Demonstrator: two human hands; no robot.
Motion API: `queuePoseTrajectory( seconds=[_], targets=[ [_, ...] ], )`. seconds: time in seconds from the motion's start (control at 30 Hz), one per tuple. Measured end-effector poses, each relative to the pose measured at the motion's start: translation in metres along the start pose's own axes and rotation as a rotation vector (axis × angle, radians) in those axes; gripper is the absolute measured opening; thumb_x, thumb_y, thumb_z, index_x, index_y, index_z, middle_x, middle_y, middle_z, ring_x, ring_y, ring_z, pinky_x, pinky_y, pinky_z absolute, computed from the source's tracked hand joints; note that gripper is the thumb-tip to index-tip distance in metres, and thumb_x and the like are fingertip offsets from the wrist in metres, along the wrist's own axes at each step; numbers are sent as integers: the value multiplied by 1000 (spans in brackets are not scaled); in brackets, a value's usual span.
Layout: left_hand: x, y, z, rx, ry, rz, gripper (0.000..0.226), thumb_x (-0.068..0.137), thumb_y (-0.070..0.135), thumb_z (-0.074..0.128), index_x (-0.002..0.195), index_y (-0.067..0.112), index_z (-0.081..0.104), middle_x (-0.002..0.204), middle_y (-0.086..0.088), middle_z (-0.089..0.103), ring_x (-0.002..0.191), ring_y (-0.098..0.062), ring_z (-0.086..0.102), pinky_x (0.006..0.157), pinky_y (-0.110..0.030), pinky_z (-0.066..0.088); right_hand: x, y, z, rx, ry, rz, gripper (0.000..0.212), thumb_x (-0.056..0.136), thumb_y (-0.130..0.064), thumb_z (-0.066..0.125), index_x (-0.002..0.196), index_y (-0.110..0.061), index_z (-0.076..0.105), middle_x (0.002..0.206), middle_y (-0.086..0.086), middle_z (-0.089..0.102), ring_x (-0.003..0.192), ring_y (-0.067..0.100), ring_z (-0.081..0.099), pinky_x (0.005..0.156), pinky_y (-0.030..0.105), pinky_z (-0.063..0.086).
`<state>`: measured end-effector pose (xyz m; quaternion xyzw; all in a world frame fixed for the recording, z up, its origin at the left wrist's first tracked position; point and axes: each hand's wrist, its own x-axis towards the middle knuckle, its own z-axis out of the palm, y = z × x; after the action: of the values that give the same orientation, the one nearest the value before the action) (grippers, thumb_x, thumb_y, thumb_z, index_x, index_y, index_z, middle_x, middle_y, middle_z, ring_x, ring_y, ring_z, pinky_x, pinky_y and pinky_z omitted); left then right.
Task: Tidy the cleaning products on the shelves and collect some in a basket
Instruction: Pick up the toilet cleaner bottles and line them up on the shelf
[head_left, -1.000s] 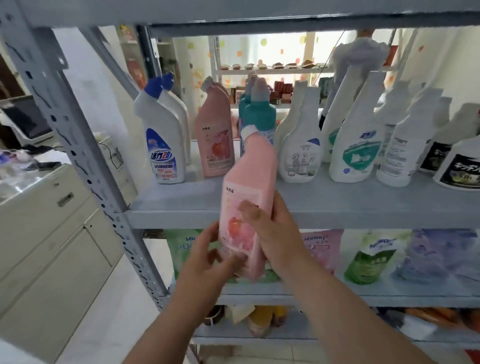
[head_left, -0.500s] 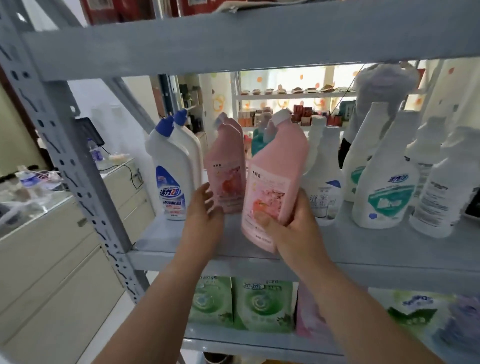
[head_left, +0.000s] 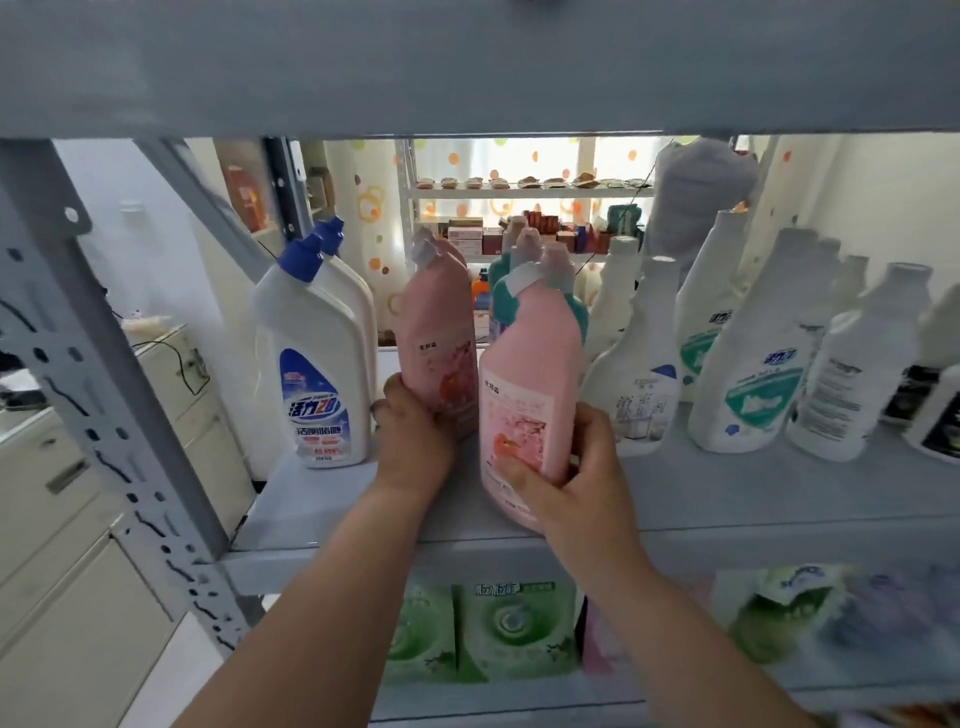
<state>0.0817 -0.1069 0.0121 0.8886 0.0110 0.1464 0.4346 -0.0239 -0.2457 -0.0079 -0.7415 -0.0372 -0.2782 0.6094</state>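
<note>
Near front edge of shelf (head_left: 753, 499): my right hand (head_left: 582, 467) wraps lower body of pink bottle (head_left: 530, 384), tilted slightly, base at shelf front. My left hand (head_left: 410, 436) grips second pink bottle (head_left: 439, 332) behind, steadying it, likely so matching pair lines up.
</note>
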Motion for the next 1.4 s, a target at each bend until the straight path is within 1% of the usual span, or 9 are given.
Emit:
queuePoseTrajectory(
  seconds=[0.1, 0.3, 0.4, 0.5, 0.63, 0.73, 0.87, 1.13, 1.4],
  targets=[
    [-3, -1, -2, 14, -59, -2, 57, 96, 16, 67, 137, -3, 33, 138, -28, 40, 121, -49, 49, 98, -51, 43, -1, 5, 5, -39, 41, -5, 66, 77, -32, 92, 108, -68, 47, 115, -28, 68, 105, -3, 68, 76, 12, 56],
    [-13, -19, -14, -67, -115, 14, 37, 96, 16, 59, 114, 18, 27, 120, -17, 58, 94, -34, 56, 79, -42, 45, -7, 13, 8, -143, 93, -27, 59, 79, -42, 88, 127, -44, 55, 125, -7, 60, 116, 14, 64, 93, 40, 59],
    [-28, -35, -29, -100, -116, 59, 42, 95, 24, 62, 107, 32, 22, 104, 0, 56, 84, -26, 57, 75, -35, 46, -13, 14, 4, -172, 40, -13, 56, 86, -38, 85, 133, -38, 55, 126, -10, 63, 116, 8, 64, 92, 38, 61],
    [-44, -52, -47, -123, -66, 140, 42, 91, 23, 66, 103, 31, 27, 87, 17, 51, 70, -3, 52, 52, -24, 37, -15, 11, 4, -213, 8, -15, 57, 86, -34, 84, 135, -38, 54, 126, -12, 65, 113, 3, 66, 90, 35, 61],
    [-65, -71, -72, -225, -38, 136, 39, 86, 21, 70, 106, 32, 38, 88, 13, 58, 71, -1, 60, 45, -17, 40, -18, 3, 19, -261, -56, -38, 57, 87, -32, 83, 135, -40, 52, 123, -22, 66, 112, -2, 64, 88, 22, 58],
    [-79, -82, -93, -325, -14, 103, 39, 87, 13, 69, 104, 37, 44, 84, 14, 61, 75, 6, 61, 51, -10, 45, -17, 0, 38, -235, -98, -19, 57, 87, -35, 83, 131, -45, 49, 121, -29, 65, 111, -8, 64, 85, 13, 56],
    [-97, -92, -119, -399, -24, 117, 45, 82, 15, 67, 97, 52, 46, 90, 22, 61, 76, -5, 61, 55, -16, 52, -7, -2, 56, -233, -148, 47, 59, 85, -41, 83, 122, -59, 40, 114, -36, 62, 105, -20, 59, 76, 1, 48],
    [-124, -119, -136, -648, -207, 55, 45, 66, 38, 64, 110, 48, 62, 106, 9, 74, 94, -11, 73, 65, -25, 61, 27, -1, 101, -294, -372, 138, 62, 88, -42, 80, 133, -58, 40, 90, -61, 51, 87, -38, 48, 78, 11, 38],
    [-150, -151, -131, -751, -261, -87, 47, 64, 41, 66, 111, 46, 65, 109, -4, 75, 94, -24, 75, 63, -40, 63, 25, -19, 125, -343, -435, 110, 51, 92, -49, 72, 131, -59, 40, 95, -42, 61, 88, -22, 60, 70, 4, 42]
  ],
)
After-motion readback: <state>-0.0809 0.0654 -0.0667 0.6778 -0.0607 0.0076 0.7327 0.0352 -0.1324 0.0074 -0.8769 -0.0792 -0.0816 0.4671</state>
